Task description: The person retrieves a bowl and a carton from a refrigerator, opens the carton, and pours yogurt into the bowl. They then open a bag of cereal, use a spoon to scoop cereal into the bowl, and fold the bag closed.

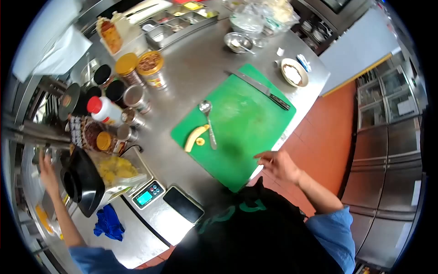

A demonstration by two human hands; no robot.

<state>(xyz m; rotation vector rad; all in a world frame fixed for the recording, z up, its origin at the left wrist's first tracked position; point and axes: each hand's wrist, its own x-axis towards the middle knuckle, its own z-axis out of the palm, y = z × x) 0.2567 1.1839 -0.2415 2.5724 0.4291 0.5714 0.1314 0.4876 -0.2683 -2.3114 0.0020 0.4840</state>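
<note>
At the far left edge, my left hand point(47, 171) reaches out past the blender jar, fingers stretched beside small items that are too blurred to name. My right hand point(282, 165) hovers at the near right edge of the green cutting board point(246, 109), its fingers loosely bent and apart with nothing between them. A piece of banana point(195, 138) lies on the board with a small banana slice point(200, 141) beside it. Next to them rests a metal spoon point(208, 121). Toward the board's far right side is a knife point(255, 84) with a black handle.
A jar holding yellow chunks point(116, 171) has a black part toward my left arm. Near me are a scale point(148, 195), a phone point(183, 204) and a blue cloth point(109, 223). Jars point(150, 68) crowd the left; a bowl point(294, 73) stands at the right.
</note>
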